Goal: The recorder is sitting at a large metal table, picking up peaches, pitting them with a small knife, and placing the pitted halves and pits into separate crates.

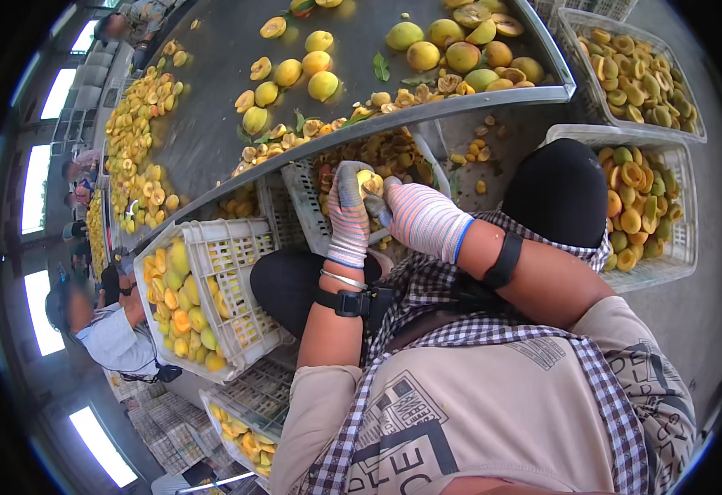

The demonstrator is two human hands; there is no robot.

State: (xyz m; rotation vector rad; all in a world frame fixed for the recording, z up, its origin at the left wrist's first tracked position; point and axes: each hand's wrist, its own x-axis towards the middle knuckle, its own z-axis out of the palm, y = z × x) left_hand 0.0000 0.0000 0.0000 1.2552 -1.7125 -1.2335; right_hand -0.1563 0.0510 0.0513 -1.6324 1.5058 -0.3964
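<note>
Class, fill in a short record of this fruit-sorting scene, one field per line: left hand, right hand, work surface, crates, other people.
Left hand: gloved left hand holds a yellow fruit half
Right hand: gloved right hand touches the same fruit half
Work surface: grey metal table with whole and halved yellow fruit
Crates: white crates of halves at right and lower left
Other people: a person in a light shirt at left

No real packages, labels, signs or screens here. Closest thing is the apron at the bottom, beige with dark boxy print blocks across it, checked trim around.
</note>
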